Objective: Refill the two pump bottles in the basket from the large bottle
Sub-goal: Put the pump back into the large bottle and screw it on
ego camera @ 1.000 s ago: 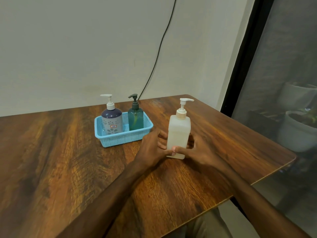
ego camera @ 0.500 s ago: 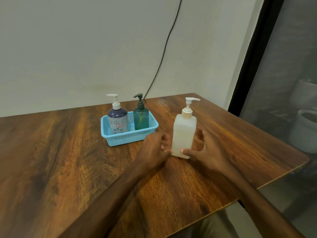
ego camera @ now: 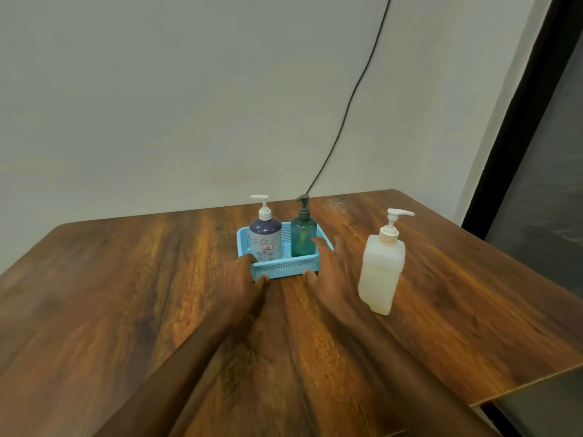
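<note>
A light blue basket sits at the middle back of the wooden table. Two pump bottles stand upright in it: a purple and white flowered bottle on the left and a green bottle on the right. My left hand is at the basket's front left corner, thumb against the front wall. My right hand lies along the right end, fingers spread and straight, thumb at the front right corner. Both hands are blurred. The large whitish pump bottle stands alone to the right, untouched.
A black cable runs down the wall behind the basket. The table's right edge drops off near a dark door frame.
Both hands let go of the large bottle, which stays standing on the table, and moved left and forward to either end of the basket. The view swung left.
</note>
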